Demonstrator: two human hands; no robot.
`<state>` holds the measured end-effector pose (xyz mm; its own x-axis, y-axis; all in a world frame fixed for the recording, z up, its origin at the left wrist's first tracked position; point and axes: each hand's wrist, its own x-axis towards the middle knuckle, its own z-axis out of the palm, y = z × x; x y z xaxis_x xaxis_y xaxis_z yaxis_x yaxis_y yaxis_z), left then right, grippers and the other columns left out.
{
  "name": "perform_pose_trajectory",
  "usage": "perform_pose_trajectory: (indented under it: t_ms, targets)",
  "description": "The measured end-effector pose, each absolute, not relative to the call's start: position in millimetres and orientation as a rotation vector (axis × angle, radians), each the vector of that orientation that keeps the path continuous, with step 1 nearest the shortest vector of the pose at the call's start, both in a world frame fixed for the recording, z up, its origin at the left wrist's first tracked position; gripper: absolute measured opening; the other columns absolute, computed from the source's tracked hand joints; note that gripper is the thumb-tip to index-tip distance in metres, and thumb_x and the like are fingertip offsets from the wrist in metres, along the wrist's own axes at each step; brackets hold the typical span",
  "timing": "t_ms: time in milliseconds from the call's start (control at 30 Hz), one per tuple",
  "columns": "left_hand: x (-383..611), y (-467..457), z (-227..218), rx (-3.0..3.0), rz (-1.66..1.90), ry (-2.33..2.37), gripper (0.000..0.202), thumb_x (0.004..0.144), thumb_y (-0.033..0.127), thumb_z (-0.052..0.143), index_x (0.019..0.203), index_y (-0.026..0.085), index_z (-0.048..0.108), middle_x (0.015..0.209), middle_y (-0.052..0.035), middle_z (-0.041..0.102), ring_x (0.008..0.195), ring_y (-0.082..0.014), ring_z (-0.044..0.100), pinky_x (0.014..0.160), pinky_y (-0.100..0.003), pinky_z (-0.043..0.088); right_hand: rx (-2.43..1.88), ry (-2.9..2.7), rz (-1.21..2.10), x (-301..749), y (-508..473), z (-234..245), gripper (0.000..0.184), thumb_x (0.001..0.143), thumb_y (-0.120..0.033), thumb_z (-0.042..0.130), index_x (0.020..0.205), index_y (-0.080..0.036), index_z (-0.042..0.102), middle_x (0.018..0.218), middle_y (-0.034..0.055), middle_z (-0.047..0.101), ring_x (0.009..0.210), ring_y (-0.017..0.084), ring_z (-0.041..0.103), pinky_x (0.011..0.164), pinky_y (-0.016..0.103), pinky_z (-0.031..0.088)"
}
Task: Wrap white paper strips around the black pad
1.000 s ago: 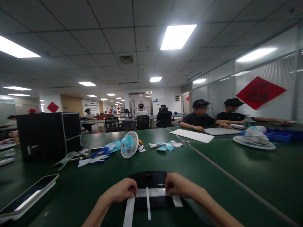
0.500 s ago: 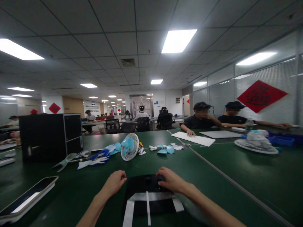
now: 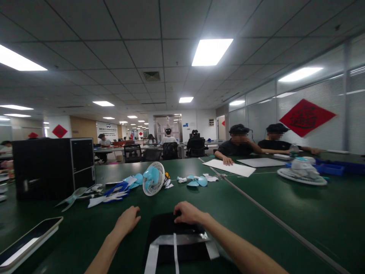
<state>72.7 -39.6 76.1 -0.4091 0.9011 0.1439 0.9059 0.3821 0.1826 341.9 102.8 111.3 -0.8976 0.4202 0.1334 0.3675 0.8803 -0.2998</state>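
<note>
A flat black panel point(image 3: 162, 232) lies on the green table point(image 3: 245, 220) right in front of me, with white tape strips point(image 3: 176, 239) across its near part. My right hand point(image 3: 186, 213) rests on the panel's far edge, fingers curled over it. Just off the panel's left corner, my left hand point(image 3: 128, 220) lies on the table, fingers loosely bent and holding nothing that I can see.
A small blue desk fan point(image 3: 153, 183) and loose blue and white fan parts point(image 3: 114, 190) lie beyond. A black computer case point(image 3: 54, 167) stands at left, a phone point(image 3: 28, 238) near left. Two people sit at right with white sheets point(image 3: 230, 167); a plate point(image 3: 302, 176) stands there.
Both hands let go of the tape strip and moved away from me: the right onto the panel's far edge, the left off the panel to its left side.
</note>
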Motion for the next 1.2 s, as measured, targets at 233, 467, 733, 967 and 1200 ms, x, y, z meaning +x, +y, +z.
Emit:
perform_pose_trajectory:
  t_ms: [233, 467, 733, 967, 1200]
  targets:
    - [64, -48, 71, -1.683, -0.393, -2.613, 0.035, 0.082, 0.03, 0.05, 0.112, 0.018, 0.061, 0.114, -0.0097, 0.062, 0.106, -0.0225, 0.058, 0.088, -0.03, 0.043, -0.87, -2.538, 0.275, 406, 126, 129, 0.026, 0.076, -0.038, 0.061, 0.093, -0.021, 0.071, 0.095, 0.0036, 0.071, 0.085, 0.019, 0.061, 0.072, 0.025, 0.041]
    - [63, -49, 71, -1.705, -0.428, -2.646, 0.038, 0.079, 0.035, 0.051, 0.112, 0.019, 0.061, 0.118, -0.0092, 0.06, 0.107, -0.0238, 0.058, 0.084, -0.031, 0.047, -1.4, -2.219, 0.153, 522, 179, 132, 0.033, 0.078, -0.044, 0.052, 0.088, -0.02, 0.071, 0.094, 0.0086, 0.071, 0.085, 0.023, 0.063, 0.067, 0.028, 0.042]
    - [63, -49, 72, -1.729, -0.395, -2.674, 0.04, 0.079, 0.035, 0.05, 0.114, 0.019, 0.061, 0.12, -0.0094, 0.06, 0.109, -0.0257, 0.057, 0.086, -0.033, 0.048, -1.733, -2.073, 0.222, 589, 209, 112, 0.026, 0.074, -0.042, 0.055, 0.081, -0.023, 0.071, 0.089, 0.0071, 0.071, 0.08, 0.023, 0.065, 0.057, 0.028, 0.042]
    - [58, -48, 67, -1.746, -0.389, -2.665, 0.039, 0.08, 0.036, 0.051, 0.114, 0.02, 0.06, 0.12, -0.0087, 0.06, 0.108, -0.0245, 0.057, 0.085, -0.032, 0.048, -1.809, -2.102, 0.261, 596, 211, 101, 0.022, 0.074, -0.034, 0.059, 0.085, -0.019, 0.069, 0.09, 0.0096, 0.07, 0.081, 0.025, 0.066, 0.061, 0.03, 0.043]
    - [48, -42, 56, -1.75, -0.378, -2.594, 0.033, 0.079, 0.033, 0.053, 0.108, 0.02, 0.063, 0.116, -0.0091, 0.06, 0.105, -0.023, 0.058, 0.085, -0.031, 0.047, -1.713, -2.039, 0.023, 596, 175, 112, 0.036, 0.083, -0.048, 0.045, 0.088, -0.017, 0.063, 0.093, 0.0134, 0.069, 0.084, 0.026, 0.065, 0.062, 0.031, 0.042]
